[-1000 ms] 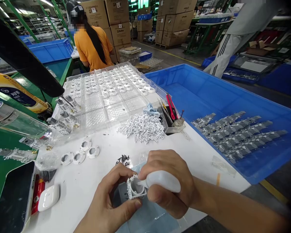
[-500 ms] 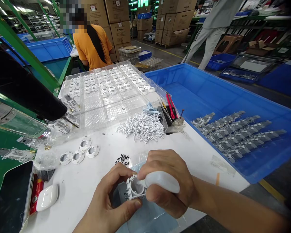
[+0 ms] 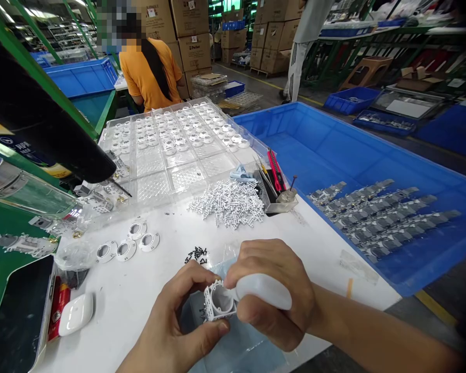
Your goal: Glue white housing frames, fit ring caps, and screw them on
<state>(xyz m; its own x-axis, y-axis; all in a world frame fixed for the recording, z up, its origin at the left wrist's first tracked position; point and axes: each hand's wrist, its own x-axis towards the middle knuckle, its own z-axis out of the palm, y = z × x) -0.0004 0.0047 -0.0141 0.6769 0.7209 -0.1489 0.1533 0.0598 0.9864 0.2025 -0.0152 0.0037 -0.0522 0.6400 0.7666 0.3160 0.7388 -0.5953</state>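
Observation:
Between the thumb and fingers of my left hand [image 3: 182, 311] is a small white plastic housing [image 3: 219, 300] with a round cup-like opening facing up. My right hand [image 3: 275, 295] is wrapped round a translucent white squeeze bottle [image 3: 264, 291], its narrow end pointing left at the housing's rim. Whether the tip touches the rim I cannot tell. Beneath both hands lies a light blue sheet [image 3: 238, 347] on the white table [image 3: 171, 233]. Just beyond them sit a small heap of black pieces [image 3: 197, 255] and a larger pile of small white plastic pieces [image 3: 229, 203].
Several white rings [image 3: 126, 250] lie at left, near a phone [image 3: 19, 311] and a white case [image 3: 76, 314]. A black power tool [image 3: 62, 119] hangs above. A clear tray [image 3: 151, 189] holds white rings. At right stands a blue bin [image 3: 334, 150]; a tool holder [image 3: 281, 206] sits nearby.
The squeeze bottle's tip has shifted slightly right, toward the housing's rim, uncovering more of the opening. The black tool appears lower and further right. A person in grey behind has moved left.

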